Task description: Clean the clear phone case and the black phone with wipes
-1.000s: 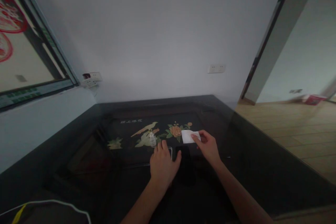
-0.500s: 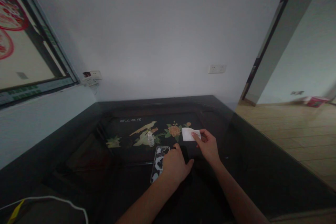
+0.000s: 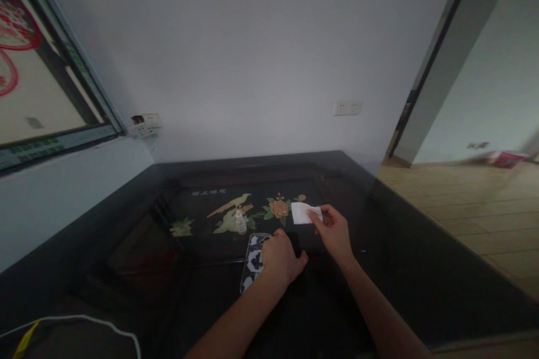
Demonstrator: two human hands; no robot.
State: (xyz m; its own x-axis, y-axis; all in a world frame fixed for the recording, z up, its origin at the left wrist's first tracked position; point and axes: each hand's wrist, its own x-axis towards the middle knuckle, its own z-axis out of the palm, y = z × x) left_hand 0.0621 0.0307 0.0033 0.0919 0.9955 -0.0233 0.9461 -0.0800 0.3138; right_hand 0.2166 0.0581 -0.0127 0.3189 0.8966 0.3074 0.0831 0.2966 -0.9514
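Observation:
My right hand [image 3: 336, 234] pinches a small white wipe [image 3: 302, 213] between thumb and fingers, above the painted flower on the dark table. To its left, my left hand [image 3: 283, 256] grips a black phone [image 3: 295, 244], fingers curled over one side and the thumb at the other. Most of the phone is hidden by that hand or lost against the dark top. A clear phone case with black and white blotches [image 3: 254, 261] lies just left of my left hand, partly covered by it. Beyond the case stands a small clear bottle [image 3: 241, 222].
The glossy dark table [image 3: 202, 303] bears a painted bird and flowers and meets the wall at the back. At the near left lies a white cable [image 3: 96, 320] with a yellow strip [image 3: 26, 340]. Wall sockets [image 3: 347, 107] sit above the table.
My left hand has shifted slightly left and its fingers are drawn in more. The right hand and wipe have barely moved.

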